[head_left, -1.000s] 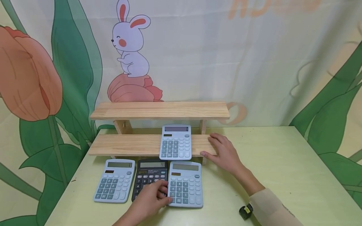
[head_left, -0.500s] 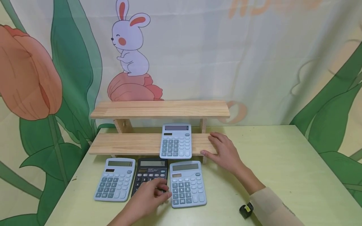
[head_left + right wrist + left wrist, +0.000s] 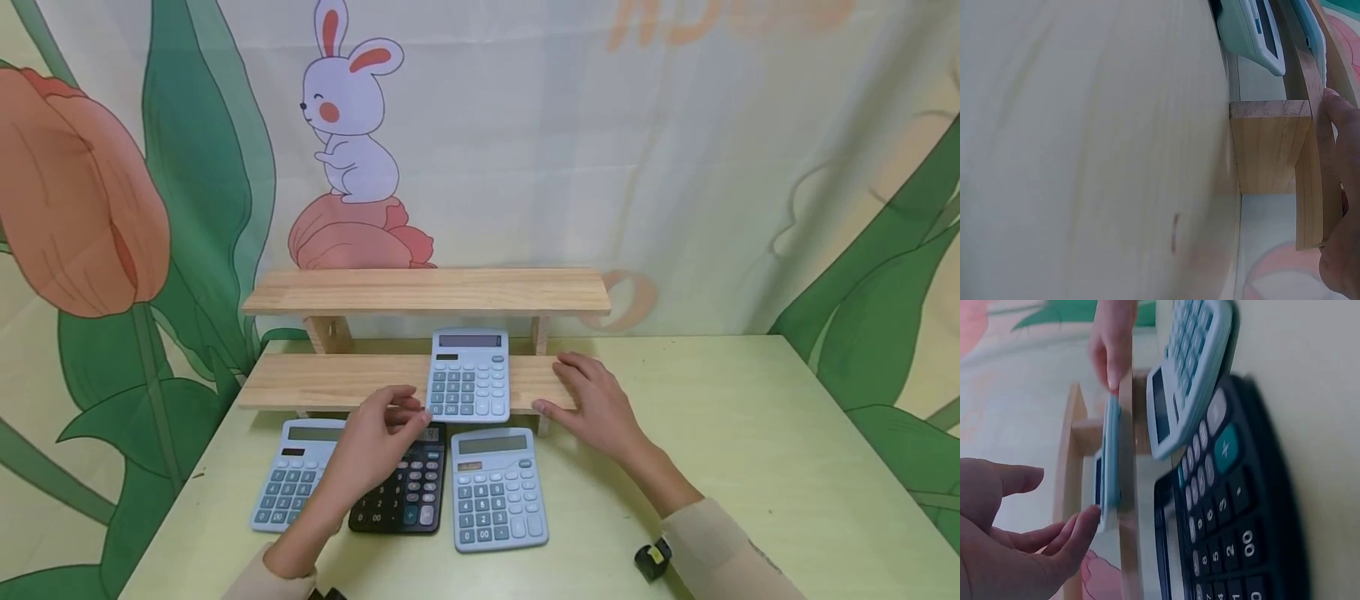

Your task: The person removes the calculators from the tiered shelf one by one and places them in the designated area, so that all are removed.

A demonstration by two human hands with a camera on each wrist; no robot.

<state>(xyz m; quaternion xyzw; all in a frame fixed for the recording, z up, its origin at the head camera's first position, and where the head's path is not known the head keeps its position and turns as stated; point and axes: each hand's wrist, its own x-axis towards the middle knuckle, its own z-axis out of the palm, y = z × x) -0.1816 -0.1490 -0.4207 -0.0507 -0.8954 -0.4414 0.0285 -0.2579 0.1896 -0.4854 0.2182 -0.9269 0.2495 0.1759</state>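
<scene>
A light blue calculator (image 3: 468,375) leans on the lower board of a two-tier wooden shelf (image 3: 315,379). My left hand (image 3: 378,446) is at its lower left edge with fingers loosely bent; in the left wrist view a fingertip is against or very near that edge. Beneath this hand lies a black calculator (image 3: 401,492), partly hidden. A light blue calculator (image 3: 281,483) lies to its left, partly covered by my forearm, and another light blue calculator (image 3: 500,492) to its right. My right hand (image 3: 600,408) grips the lower board's right end, thumb at the front edge.
The shelf's upper board (image 3: 427,292) stands behind, close to a printed curtain (image 3: 675,167) with a rabbit and tulips. Pale green table surface (image 3: 750,467) extends to the right. A black strapped device (image 3: 652,560) sits at the right sleeve.
My left hand has let go of the front right calculator, now slightly further right, and moved up and left to the calculator on the shelf. The right hand stays put.
</scene>
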